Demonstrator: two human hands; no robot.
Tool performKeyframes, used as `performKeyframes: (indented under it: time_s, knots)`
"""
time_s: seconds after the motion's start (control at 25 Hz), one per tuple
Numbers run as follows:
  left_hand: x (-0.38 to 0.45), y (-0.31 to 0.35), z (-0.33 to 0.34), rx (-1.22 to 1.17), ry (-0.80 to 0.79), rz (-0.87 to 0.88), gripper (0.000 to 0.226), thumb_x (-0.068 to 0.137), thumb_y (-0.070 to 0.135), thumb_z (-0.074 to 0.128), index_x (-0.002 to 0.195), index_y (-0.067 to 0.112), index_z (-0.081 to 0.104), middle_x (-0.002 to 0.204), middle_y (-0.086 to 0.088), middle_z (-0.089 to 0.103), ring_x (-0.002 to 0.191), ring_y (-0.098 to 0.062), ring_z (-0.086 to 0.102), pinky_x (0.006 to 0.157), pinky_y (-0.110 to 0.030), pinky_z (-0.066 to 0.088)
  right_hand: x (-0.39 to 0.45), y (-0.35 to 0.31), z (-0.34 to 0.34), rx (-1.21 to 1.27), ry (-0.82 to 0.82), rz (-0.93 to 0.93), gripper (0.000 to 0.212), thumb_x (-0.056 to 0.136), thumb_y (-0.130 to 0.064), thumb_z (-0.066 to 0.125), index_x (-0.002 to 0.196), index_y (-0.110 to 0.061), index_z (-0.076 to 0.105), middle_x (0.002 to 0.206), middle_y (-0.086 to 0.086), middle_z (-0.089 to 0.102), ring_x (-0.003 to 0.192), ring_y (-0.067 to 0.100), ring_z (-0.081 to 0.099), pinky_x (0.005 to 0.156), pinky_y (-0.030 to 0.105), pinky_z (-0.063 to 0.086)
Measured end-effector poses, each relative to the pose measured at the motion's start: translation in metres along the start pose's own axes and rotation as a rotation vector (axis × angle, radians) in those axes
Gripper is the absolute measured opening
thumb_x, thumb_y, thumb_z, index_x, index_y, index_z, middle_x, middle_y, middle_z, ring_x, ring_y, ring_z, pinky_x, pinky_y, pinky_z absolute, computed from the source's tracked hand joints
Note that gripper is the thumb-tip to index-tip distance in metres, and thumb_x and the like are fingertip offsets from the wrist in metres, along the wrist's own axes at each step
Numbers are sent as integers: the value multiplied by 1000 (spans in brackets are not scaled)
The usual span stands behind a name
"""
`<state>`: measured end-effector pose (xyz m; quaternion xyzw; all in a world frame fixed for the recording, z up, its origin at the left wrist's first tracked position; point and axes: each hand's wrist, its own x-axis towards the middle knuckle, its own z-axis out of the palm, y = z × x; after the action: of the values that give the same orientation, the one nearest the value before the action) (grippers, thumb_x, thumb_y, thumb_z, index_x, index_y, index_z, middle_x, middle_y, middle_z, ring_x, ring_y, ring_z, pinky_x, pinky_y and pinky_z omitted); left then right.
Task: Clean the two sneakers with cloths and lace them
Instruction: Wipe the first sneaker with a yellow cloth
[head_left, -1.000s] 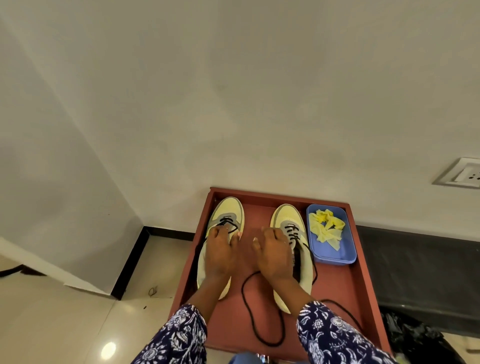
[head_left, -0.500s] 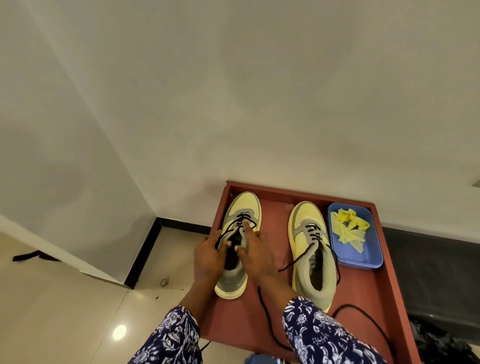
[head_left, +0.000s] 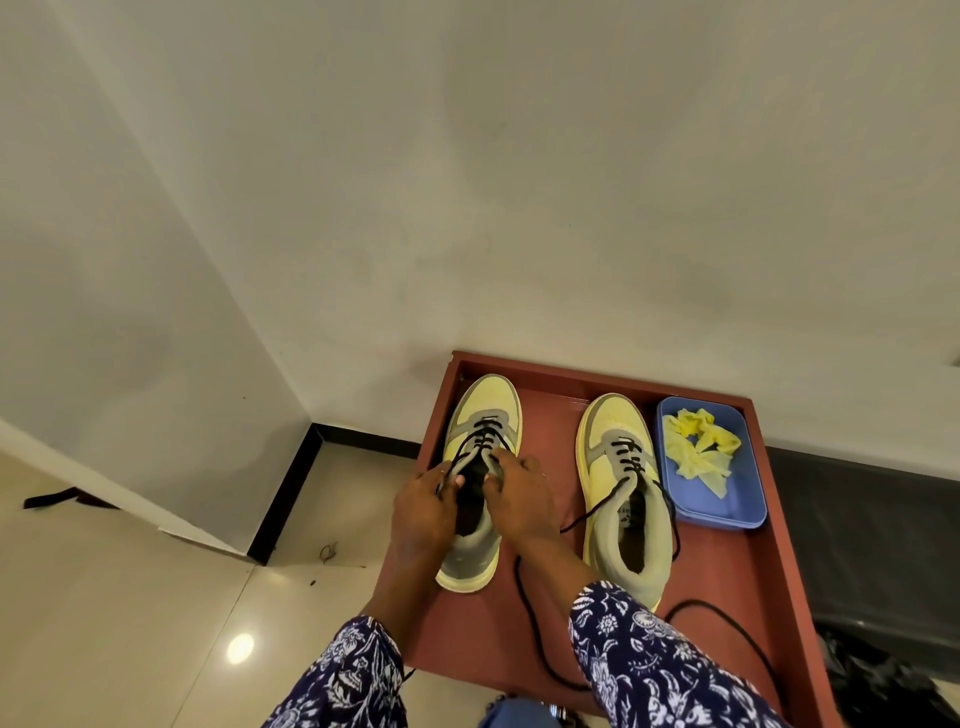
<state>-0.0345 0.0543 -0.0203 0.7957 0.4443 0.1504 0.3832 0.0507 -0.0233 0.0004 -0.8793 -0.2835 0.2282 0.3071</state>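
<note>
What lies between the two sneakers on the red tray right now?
In the head view, the right hand fills part of the gap between the left sneaker and right sneaker; beyond it, bare red tray.

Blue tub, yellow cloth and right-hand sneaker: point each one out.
blue tub (head_left: 756, 467), head view, bare stretch of its right wall.
yellow cloth (head_left: 698, 447), head view, middle of the crumpled heap.
right-hand sneaker (head_left: 613, 423), head view, yellow toe cap.

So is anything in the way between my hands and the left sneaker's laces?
Nothing visible. Both the left hand and the right hand are already on the left sneaker, fingers at its black laces.
</note>
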Motion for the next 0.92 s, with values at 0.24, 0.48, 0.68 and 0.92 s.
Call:
performKeyframes:
  time_s: [0.24, 0.48, 0.68, 0.92]
  knots:
    - [-21, -1, 14, -31, 39, -1, 32, 94, 30, 48, 121, 16, 60, 111, -8, 65, 96, -21, 62, 78, -27, 53, -15, 10, -4, 22, 11, 20, 42, 93, -17, 42, 135, -19, 44, 129, 13, 45, 111, 30, 52, 92, 33, 44]
    - [-46, 7, 23, -31, 12, -35, 30, 96, 28, 45, 121, 16, 58, 110, -9, 60, 97, -22, 58, 80, -31, 51, -33, 25, -11, -11, -9, 41, 43, 91, -18, 43, 135, -19, 43, 129, 14, 47, 114, 32, 51, 93, 37, 46]
    - [-57, 11, 31, -28, -18, -29, 28, 95, 24, 48, 118, 12, 59, 106, -13, 61, 95, -24, 58, 80, -30, 48, -45, 34, -20, -34, -11, 56, 42, 92, -16, 43, 134, -18, 44, 132, 14, 46, 115, 31, 51, 98, 35, 42]
    - [-67, 16, 42, -9, -40, -34, 30, 94, 24, 48, 119, 12, 59, 107, -13, 61, 94, -24, 59, 79, -30, 48, -53, 47, -28, -39, -5, 62, 42, 92, -15, 43, 134, -17, 44, 137, 11, 39, 117, 27, 50, 97, 30, 40]
